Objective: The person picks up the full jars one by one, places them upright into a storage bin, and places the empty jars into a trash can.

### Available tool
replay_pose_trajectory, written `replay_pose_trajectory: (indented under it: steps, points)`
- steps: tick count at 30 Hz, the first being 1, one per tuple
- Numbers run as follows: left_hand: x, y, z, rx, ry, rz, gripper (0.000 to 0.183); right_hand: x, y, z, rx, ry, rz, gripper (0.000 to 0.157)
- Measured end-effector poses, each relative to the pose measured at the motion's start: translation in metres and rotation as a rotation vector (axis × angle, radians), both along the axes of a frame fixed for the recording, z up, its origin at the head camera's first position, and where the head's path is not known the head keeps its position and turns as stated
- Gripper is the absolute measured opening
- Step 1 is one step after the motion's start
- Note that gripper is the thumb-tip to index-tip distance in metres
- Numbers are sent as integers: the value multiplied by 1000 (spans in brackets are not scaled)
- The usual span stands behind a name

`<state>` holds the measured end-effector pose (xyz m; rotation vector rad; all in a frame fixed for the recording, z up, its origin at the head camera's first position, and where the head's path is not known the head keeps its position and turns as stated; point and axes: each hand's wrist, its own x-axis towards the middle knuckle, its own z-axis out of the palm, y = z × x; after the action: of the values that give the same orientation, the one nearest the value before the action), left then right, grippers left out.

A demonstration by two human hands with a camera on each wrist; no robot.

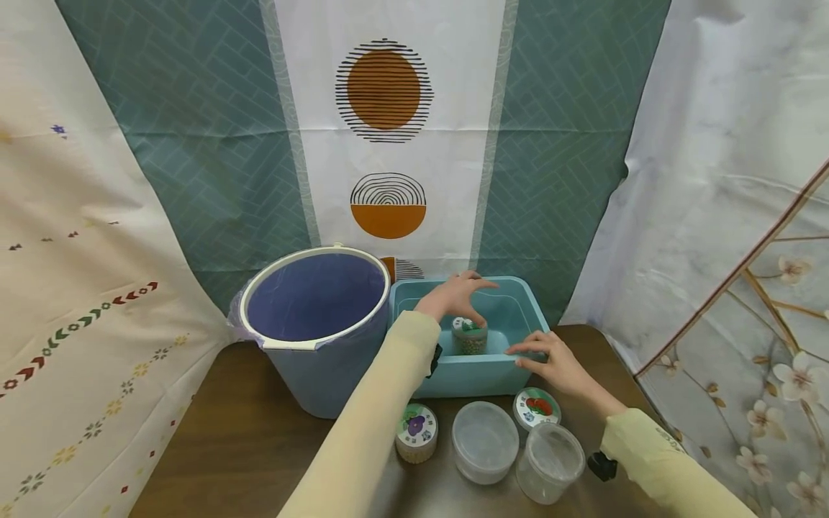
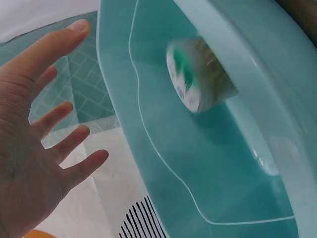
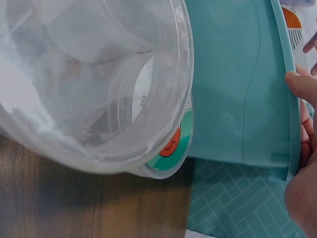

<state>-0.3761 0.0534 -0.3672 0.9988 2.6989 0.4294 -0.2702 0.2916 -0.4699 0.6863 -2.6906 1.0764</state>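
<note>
A light-blue plastic bin (image 1: 453, 378) stands against the back curtain. Inside it, close to the front wall, sits a small clear jar (image 1: 469, 342) with a green-pictured lid and grainy contents. My left hand (image 1: 453, 295) hovers over the bin, its fingers spread and apart from the jar; the left wrist view shows this hand (image 2: 29, 129) holding nothing. At the bin's front right corner, my right hand (image 1: 555, 365) holds the rim. In the right wrist view its thumb (image 3: 301, 85) lies on one side of that rim and the fingers on the other.
In front of the bin stand a jar with a purple-pictured lid (image 1: 417, 429), a jar with a red-pictured lid (image 1: 537, 408) and two clear tubs, one left (image 1: 484, 442), one right (image 1: 550, 464). A large lined bucket (image 1: 337, 374) is at the left.
</note>
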Motion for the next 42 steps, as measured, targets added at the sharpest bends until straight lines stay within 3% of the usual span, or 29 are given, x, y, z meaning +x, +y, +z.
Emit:
replay_pose_trajectory:
  steps: [12, 23, 30, 36, 42]
  points:
    - [2, -11, 4, 14, 14, -18, 78, -1, 2, -2, 6, -13, -12, 23]
    - [12, -20, 15, 54, 24, -84, 76, 0, -1, -1, 2, 14, -18, 22]
    - [29, -26, 20, 64, 77, -155, 75, 2, 0, 0, 12, -4, -31, 21]
    - [50, -37, 23, 81, 166, -209, 77, 3, 0, 1, 8, 1, -24, 22]
    - [74, -54, 12, 133, 206, -255, 78, 2, 0, 0, 1, -2, -26, 21]
